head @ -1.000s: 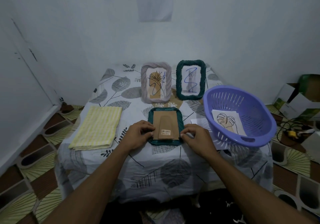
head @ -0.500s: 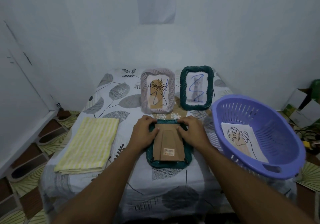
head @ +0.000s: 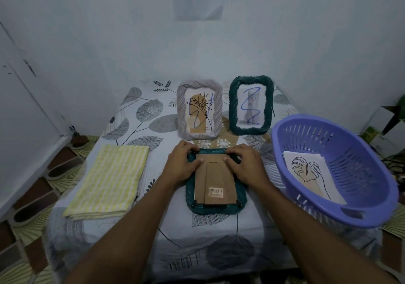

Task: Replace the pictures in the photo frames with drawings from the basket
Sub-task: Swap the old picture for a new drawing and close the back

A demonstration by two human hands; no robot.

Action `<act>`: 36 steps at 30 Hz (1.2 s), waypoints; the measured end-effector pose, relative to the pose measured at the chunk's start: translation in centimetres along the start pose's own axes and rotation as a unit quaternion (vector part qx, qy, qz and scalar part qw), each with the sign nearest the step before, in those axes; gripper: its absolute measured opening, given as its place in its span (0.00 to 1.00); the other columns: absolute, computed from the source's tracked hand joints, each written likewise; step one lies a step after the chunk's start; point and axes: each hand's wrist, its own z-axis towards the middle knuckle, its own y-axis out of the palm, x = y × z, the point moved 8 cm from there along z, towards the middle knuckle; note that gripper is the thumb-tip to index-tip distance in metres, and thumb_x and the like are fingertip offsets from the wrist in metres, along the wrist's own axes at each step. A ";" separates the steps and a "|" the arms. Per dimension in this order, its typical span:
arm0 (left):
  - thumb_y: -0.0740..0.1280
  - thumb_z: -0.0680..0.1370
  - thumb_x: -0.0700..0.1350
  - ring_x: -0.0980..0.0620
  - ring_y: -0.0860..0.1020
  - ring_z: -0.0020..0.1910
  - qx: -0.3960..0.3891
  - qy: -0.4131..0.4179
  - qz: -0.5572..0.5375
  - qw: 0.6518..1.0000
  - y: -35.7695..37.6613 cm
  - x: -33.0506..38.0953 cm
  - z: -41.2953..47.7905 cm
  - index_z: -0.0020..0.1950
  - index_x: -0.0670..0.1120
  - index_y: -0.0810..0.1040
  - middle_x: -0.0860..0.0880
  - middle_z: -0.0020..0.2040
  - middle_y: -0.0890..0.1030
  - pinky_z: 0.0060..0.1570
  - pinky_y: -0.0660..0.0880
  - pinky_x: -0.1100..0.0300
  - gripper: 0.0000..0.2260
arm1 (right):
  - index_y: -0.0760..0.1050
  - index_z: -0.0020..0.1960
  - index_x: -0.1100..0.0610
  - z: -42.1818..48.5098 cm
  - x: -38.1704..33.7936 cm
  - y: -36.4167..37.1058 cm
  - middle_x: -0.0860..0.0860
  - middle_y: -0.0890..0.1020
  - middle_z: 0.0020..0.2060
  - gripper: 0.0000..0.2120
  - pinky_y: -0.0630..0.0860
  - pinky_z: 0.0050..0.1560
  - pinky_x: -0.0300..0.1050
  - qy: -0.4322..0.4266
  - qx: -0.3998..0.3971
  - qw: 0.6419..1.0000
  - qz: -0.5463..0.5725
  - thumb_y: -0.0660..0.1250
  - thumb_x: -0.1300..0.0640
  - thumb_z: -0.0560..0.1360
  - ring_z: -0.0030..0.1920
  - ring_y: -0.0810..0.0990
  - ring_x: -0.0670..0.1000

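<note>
As the face-down frame point(head: 215, 210) lies at centre of the worktop point(head: 219, 244), both grips hold its 12 o'clock end: left grip point(head: 182, 166) & right grip point(head: 246, 166) have fingers curled over the rim, thumbs on the cardboard back point(head: 215, 182). Risk, imo: if thumbs pry too hard, the back may bend or tear. The basket point(head: 359, 169) w/ drawing point(head: 306, 169) is at 3 o'clock.
</note>
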 end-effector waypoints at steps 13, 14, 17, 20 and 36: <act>0.72 0.74 0.47 0.50 0.74 0.55 -0.031 0.009 0.010 0.999 0.3 0.1 0.3 0.54 0.49 0.78 0.50 0.53 0.73 0.62 0.70 0.47 0.10 | 0.82 0.55 0.55 0.0 -0.2 -0.1 0.52 0.83 0.51 0.12 0.74 0.55 0.46 -0.006 0.009 1.000 -0.006 0.71 0.53 0.73 0.52 0.78 0.52; 0.72 0.74 0.47 0.51 0.74 0.54 -0.029 0.008 0.006 1.000 0.3 0.0 0.3 0.53 0.49 0.78 0.50 0.52 0.73 0.62 0.71 0.47 0.10 | 0.82 0.55 0.55 0.0 -0.2 -0.1 0.52 0.83 0.51 0.12 0.74 0.55 0.46 -0.007 0.008 1.000 -0.007 0.71 0.53 0.73 0.53 0.78 0.52; 0.73 0.73 0.46 0.51 0.74 0.54 -0.017 0.005 -0.006 1.000 0.1 0.1 0.1 0.53 0.48 0.78 0.50 0.52 0.74 0.59 0.72 0.54 0.10 | 0.82 0.55 0.55 0.0 -0.3 -0.1 0.52 0.83 0.51 0.12 0.73 0.55 0.46 -0.007 0.008 1.000 -0.009 0.71 0.53 0.73 0.52 0.78 0.52; 0.73 0.73 0.46 0.52 0.73 0.50 -0.004 0.007 -0.019 1.000 -0.3 0.6 -0.3 0.59 0.48 0.76 0.50 0.54 0.75 0.51 0.69 0.61 0.16 | 0.82 0.56 0.55 -0.1 -0.3 -0.2 0.52 0.83 0.52 0.13 0.74 0.56 0.46 -0.003 0.005 1.000 -0.002 0.71 0.53 0.73 0.52 0.78 0.52; 0.61 0.80 0.54 0.54 0.75 0.49 -0.028 -0.002 0.010 1.000 -2.2 5.8 -8.3 0.57 0.46 0.81 0.48 0.55 0.81 0.48 0.67 0.63 0.15 | 0.70 0.65 0.56 -6.1 -1.3 -2.4 0.58 0.80 0.51 0.18 0.77 0.44 0.50 0.268 -0.032 0.928 0.257 0.55 0.66 0.77 0.44 0.79 0.55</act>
